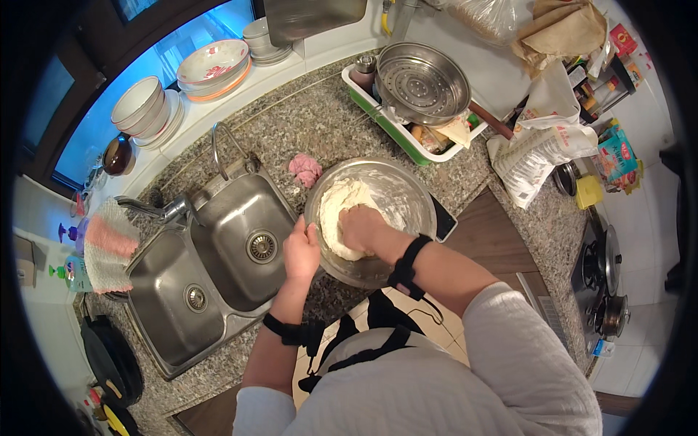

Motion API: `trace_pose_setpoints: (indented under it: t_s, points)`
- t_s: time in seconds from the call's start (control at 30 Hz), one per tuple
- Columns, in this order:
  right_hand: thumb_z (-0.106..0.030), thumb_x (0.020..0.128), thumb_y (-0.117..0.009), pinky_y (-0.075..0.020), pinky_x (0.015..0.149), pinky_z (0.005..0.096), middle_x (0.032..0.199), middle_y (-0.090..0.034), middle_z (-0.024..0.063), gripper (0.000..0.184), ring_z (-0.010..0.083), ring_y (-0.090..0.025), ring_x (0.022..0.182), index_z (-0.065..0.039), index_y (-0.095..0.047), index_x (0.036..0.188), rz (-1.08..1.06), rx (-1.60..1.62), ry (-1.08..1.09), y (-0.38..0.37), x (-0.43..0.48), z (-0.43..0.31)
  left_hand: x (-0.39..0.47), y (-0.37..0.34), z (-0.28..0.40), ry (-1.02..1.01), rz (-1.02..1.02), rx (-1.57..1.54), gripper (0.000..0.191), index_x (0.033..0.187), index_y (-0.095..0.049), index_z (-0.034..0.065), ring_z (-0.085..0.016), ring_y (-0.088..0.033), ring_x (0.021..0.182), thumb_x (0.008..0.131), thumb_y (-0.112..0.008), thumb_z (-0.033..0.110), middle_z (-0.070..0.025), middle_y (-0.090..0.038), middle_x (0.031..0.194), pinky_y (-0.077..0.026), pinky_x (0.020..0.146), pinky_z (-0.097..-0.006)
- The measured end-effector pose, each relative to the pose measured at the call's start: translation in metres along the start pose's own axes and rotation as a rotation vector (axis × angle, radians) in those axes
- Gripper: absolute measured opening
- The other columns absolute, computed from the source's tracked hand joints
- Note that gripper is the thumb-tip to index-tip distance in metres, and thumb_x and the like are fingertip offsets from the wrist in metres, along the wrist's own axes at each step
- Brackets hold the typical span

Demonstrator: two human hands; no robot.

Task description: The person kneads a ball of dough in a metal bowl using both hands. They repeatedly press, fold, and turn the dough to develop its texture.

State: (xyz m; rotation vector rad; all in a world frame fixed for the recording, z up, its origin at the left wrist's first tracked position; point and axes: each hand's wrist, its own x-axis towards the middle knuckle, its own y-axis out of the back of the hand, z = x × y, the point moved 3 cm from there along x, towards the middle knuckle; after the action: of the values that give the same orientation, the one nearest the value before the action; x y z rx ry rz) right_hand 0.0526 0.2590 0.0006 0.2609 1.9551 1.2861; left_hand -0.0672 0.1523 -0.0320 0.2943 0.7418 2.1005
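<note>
Pale dough (344, 199) fills the left part of a wide metal bowl (414, 199) on the granite counter. My right hand (361, 228) presses into this dough with curled fingers, their tips hidden. At the bowl's left side, my left hand (301, 252) is on the rim, thumb towards the bowl and fingers along the outside. Floury residue coats the bowl's inner wall. A flat dark device with a light edge (445, 219) shows partly from beneath the bowl's right side.
A double steel sink (234, 218) adjoins the bowl on the left. Behind it lies a pink cloth (305, 169). A green-and-white bin (362, 106) holds a steamer pan (422, 82). A printed bag (540, 152) stands right, before the stove (586, 283).
</note>
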Motion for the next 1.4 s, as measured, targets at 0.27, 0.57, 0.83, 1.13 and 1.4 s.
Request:
trace_pose_setpoints:
  t_s: [0.27, 0.57, 0.83, 1.13, 1.4]
  points:
    - [-0.02, 0.093, -0.054, -0.0494, 0.088, 0.0408, 0.111, -0.069, 0.014, 0.037, 0.0296, -0.065, 0.102, -0.004, -0.06, 0.126, -0.058, 0.454, 0.24, 0.055, -0.063, 0.069, -0.001, -0.001, 0.003, -0.03, 0.17, -0.055, 0.037, 0.129, -0.058, 0.0084, -0.043, -0.065, 0.085, 0.094, -0.055, 0.019, -0.0252, -0.067, 0.092, -0.052, 0.074, -0.0488]
    - [-0.014, 0.083, -0.061, -0.05, 0.08, 0.0427, 0.098, -0.066, 0.0172, 0.015, 0.0339, -0.064, 0.092, -0.007, -0.065, 0.096, 0.006, 0.17, 0.421, -0.006, -0.035, 0.055, 0.0, -0.007, -0.008, -0.081, 0.151, -0.003, 0.045, 0.137, -0.055, 0.0141, -0.042, -0.064, 0.07, 0.092, -0.056, 0.023, -0.0242, -0.065, 0.076, -0.05, 0.064, -0.0493]
    - [-0.015, 0.081, -0.056, -0.0528, 0.082, 0.0422, 0.099, -0.071, 0.0184, 0.028, 0.0351, -0.068, 0.095, -0.004, -0.072, 0.1, -0.194, -0.149, 0.157, 0.007, -0.001, 0.001, 0.0, 0.0, 0.009, -0.014, 0.102, 0.061, 0.045, 0.136, -0.056, 0.014, -0.042, -0.064, 0.071, 0.092, -0.057, 0.023, -0.0247, -0.065, 0.078, -0.051, 0.065, -0.0499]
    - [-0.013, 0.084, -0.06, -0.0484, 0.088, 0.0441, 0.109, -0.066, 0.0202, 0.038, 0.0377, -0.063, 0.101, -0.007, -0.062, 0.121, -0.163, 0.355, 0.258, 0.044, -0.081, 0.048, 0.002, -0.006, -0.004, -0.087, 0.139, 0.114, 0.043, 0.135, -0.057, 0.0154, -0.042, -0.065, 0.072, 0.092, -0.056, 0.023, -0.0239, -0.066, 0.078, -0.052, 0.065, -0.0502]
    - [-0.014, 0.083, -0.061, -0.0516, 0.08, 0.0454, 0.09, -0.066, 0.0147, 0.023, 0.0361, -0.064, 0.088, -0.01, -0.068, 0.104, 0.116, 0.123, 0.189, 0.041, -0.143, 0.063, -0.013, -0.003, 0.014, -0.023, 0.113, 0.083, 0.041, 0.132, -0.06, 0.0155, -0.041, -0.063, 0.063, 0.091, -0.058, 0.021, -0.0214, -0.064, 0.07, -0.051, 0.061, -0.0492]
